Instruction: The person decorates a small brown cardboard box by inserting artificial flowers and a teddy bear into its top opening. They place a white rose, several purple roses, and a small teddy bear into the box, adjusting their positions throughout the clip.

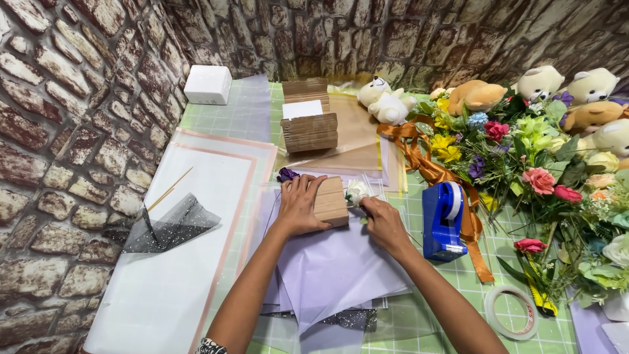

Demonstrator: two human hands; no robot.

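Observation:
My left hand lies over a small wooden box and grips it from the left. A purple flower peeks out just behind that hand. Pinched in the fingers of my right hand is the stem of a white artificial rose, which rests against the box's right side. Box and hands sit on a stack of lilac wrapping sheets on a green grid cutting mat.
A blue tape dispenser stands right of my right hand, over an orange ribbon. Artificial flowers and teddy bears fill the right. A tape roll, slatted wooden boxes, white foam block, black glitter mesh and skewers lie around.

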